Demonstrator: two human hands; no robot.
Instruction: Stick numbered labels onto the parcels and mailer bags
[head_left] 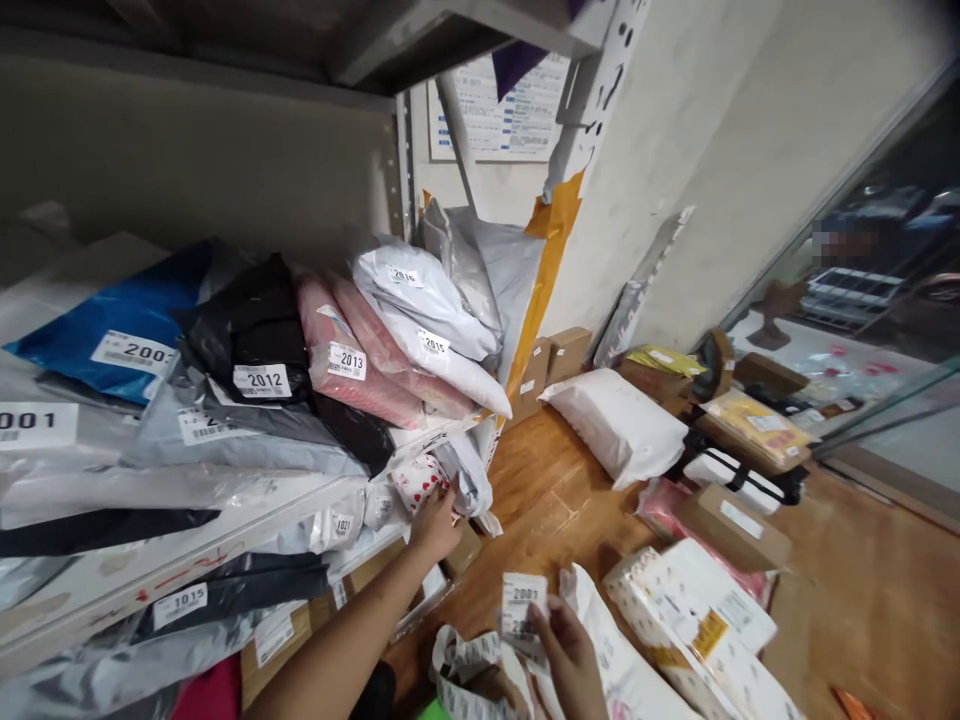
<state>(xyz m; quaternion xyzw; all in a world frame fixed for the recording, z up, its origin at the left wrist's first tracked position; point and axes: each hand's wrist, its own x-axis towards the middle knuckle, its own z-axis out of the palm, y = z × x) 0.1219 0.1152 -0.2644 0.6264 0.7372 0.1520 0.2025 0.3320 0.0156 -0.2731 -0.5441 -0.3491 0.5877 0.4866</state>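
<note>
My left hand [437, 525] reaches to the end of a lower shelf, its fingers closed on a white package with red hearts [421, 480]. Part of that package is hidden behind the hand. A grey-white plastic bag [469, 475] hangs beside it. Lower down, my right hand [570, 655] pinches a strip of printed number labels [523, 605] between thumb and fingers. More of the strip curls in a loop, a label roll [469, 665], below and left of that hand. A long white parcel [619, 640] lies just behind the right hand.
Numbered parcels crowd the shelf above, among them a black bag [262, 330], a pink parcel [345, 350] and a blue bag [120, 320]. The shelf post [559, 240] has orange tape. On the wooden floor lie a white parcel [619, 425], a patterned box [697, 620] and several cartons.
</note>
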